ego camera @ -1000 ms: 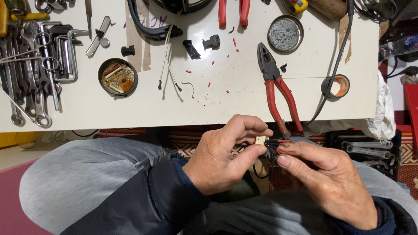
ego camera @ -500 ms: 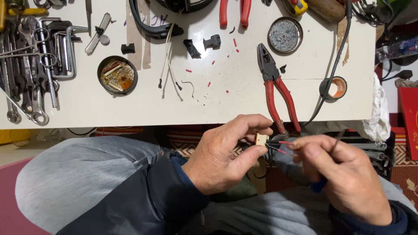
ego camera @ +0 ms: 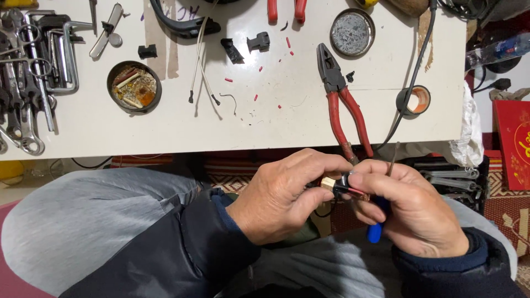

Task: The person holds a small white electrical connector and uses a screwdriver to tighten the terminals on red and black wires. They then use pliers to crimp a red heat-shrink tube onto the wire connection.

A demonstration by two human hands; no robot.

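- Below the near edge of the white table [ego camera: 276, 132], over the person's lap, both hands meet around a small part.
- Left hand [ego camera: 287, 196]: closed in a pinch, thumb and forefinger clamping a small tan block-shaped connector [ego camera: 328, 183] with a dark piece at its right end.
- Right hand [ego camera: 411, 212]: fingers curled shut; the fingertips press a red wire [ego camera: 353, 191] and a black wire beside it at the connector, while the same hand keeps a blue-handled screwdriver [ego camera: 375, 230], its thin shaft poking up past the knuckles.
- Whether the wire ends sit inside the connector or only lie against it cannot be told; the fingers hide the joint.
- Judged from what lies about, the stripping seems done: short red bits of insulation [ego camera: 259, 83] are scattered across the middle of the table, and the red-handled pliers [ego camera: 342, 105] lie untouched to the right, handles reaching the near edge.
- What looks left is fixing the wires in the connector; the screwdriver tip is not on the part, so that step appears not yet finished.
- Far left on the table: a row of wrenches [ego camera: 27, 83], then a round tin of odds and ends [ego camera: 134, 87].
- Middle: a loose white cable [ego camera: 200, 72] and black plastic pieces [ego camera: 245, 45].
- Right: a round grey-filled tin lid [ego camera: 351, 33], and a roll of tape [ego camera: 414, 100] beside a black cord.
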